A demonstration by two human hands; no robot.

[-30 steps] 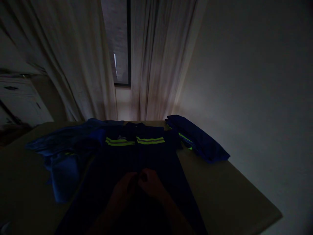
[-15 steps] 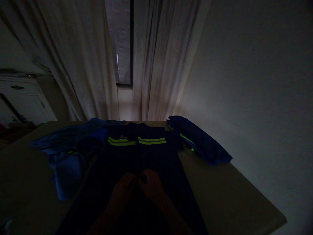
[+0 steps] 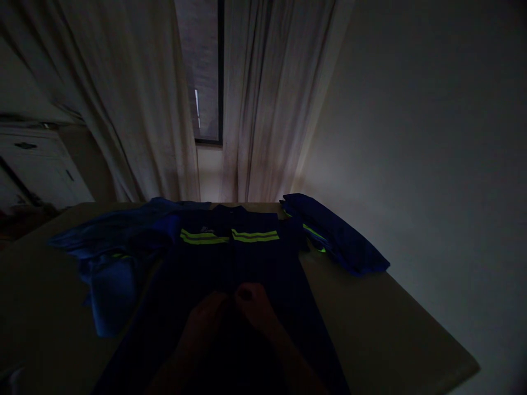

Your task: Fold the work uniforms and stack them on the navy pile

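Note:
A dark navy work jacket [image 3: 230,258] with yellow-green reflective stripes lies flat on the table [image 3: 391,323], its collar at the far side. My left hand [image 3: 203,321] and my right hand [image 3: 257,307] meet at the jacket's centre front, fingers pinched together on the cloth along the front opening. The light is very dim, so what exactly the fingertips grip is unclear.
A lighter blue garment [image 3: 111,258] lies crumpled to the left of the jacket. A folded navy garment [image 3: 335,236] with a reflective stripe sits at the far right. Curtains [image 3: 263,104] and a window stand behind the table, a white cabinet [image 3: 37,170] at the left.
Both hands stay at the jacket's centre front with only slight finger movement. The view has shifted a little.

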